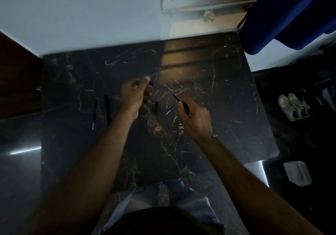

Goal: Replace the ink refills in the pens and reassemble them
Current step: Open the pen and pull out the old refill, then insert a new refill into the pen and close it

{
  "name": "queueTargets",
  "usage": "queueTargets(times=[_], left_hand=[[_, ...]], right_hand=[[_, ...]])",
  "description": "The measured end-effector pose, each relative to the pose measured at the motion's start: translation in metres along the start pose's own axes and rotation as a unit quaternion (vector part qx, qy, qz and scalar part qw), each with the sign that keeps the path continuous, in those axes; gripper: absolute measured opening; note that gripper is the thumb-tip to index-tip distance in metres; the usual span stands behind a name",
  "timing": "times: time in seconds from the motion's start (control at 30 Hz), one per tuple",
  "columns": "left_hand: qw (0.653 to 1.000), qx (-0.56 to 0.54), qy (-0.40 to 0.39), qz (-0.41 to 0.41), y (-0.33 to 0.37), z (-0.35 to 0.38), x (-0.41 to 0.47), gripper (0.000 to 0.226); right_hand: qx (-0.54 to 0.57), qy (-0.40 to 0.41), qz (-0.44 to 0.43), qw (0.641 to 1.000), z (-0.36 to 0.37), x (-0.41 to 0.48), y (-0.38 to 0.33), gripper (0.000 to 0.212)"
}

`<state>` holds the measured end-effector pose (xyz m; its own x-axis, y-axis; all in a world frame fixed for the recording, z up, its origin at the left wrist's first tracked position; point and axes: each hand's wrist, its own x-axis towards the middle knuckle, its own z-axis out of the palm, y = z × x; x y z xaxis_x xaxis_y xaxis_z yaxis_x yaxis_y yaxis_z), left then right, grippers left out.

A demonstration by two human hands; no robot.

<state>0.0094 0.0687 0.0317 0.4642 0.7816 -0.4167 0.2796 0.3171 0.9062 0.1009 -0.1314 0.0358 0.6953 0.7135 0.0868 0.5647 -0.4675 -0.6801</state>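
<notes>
My left hand (135, 96) is closed on a small dark pen part (151, 83) whose end pokes out past the fingers. My right hand (195, 117) grips a dark pen barrel (185, 107), and a thin blue refill (174, 96) sticks out of it toward the upper left. Between the hands, a short dark cap (157, 107) and a pale loose refill (172, 109) lie on the black marble table (227, 107). At the left of the table lie a whole dark pen (107, 110) and another refill (94, 113), side by side.
A wall borders the table's far edge, with a white window frame (200, 0) and a blue curtain (298, 16) at the upper right. On the dark floor to the right are pale shoes (294, 107) and a white object (297, 173). A dark wooden panel (16, 74) stands at left.
</notes>
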Motion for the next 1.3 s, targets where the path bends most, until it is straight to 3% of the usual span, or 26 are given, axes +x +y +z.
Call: queueTargets(times=[0.1,0.2,0.4,0.83,1.0,1.2,1.23,1.3], left_hand=[[0.983,0.183,-0.029,-0.009,-0.023,-0.008,0.024,0.023],[0.947,0.318,-0.039,0.0,-0.041,-0.012,0.041,0.022],[0.888,0.452,-0.046,0.069,-0.043,0.0,0.05,0.022],[0.91,0.407,-0.007,0.079,-0.051,0.01,0.035,0.018],[0.917,0.394,0.004,0.068,-0.05,0.007,0.037,0.03],[0.964,0.26,0.056,0.019,-0.027,-0.004,0.033,0.027],[0.979,0.201,0.03,0.007,-0.016,-0.002,0.025,0.024],[0.99,0.086,-0.11,-0.006,0.007,0.01,0.0,0.018]], right_hand=[[0.014,0.0,0.016,1.0,-0.002,-0.006,0.008,0.015],[0.021,-0.014,0.024,0.999,-0.003,-0.008,0.013,0.023],[0.027,-0.029,0.032,0.999,-0.005,-0.008,0.022,0.028],[0.032,-0.024,0.046,0.998,-0.007,-0.012,0.021,0.029],[0.03,-0.031,0.046,0.998,-0.009,-0.013,0.019,0.027],[0.07,-0.014,0.077,0.994,-0.01,-0.01,0.01,0.019],[0.09,-0.002,0.087,0.992,-0.011,-0.008,0.006,0.017],[0.128,0.023,0.101,0.986,-0.009,-0.002,0.0,0.015]])
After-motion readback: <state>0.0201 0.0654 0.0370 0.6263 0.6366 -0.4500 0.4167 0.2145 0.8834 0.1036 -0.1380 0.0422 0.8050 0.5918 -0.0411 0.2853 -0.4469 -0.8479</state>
